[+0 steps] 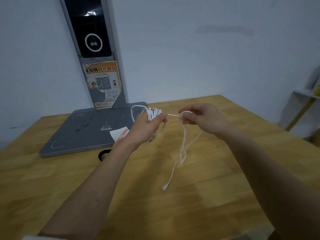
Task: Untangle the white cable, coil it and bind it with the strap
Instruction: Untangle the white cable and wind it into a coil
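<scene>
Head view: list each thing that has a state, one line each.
white cable: partly coiled, tail hanging, not bound
left hand: grips the bundled loops
right hand: pinches a loop of the loose strand
cable plug: free, near the wooden table

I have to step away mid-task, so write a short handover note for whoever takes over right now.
Left hand grips a bunch of white cable loops above the wooden table.
Right hand pinches the strand leading from the bunch; the loose tail hangs down to its connector near the tabletop.
Done: part of the cable is gathered in loops.
Left: coil in the hanging tail, then bind. I cannot make out the strap.
</scene>
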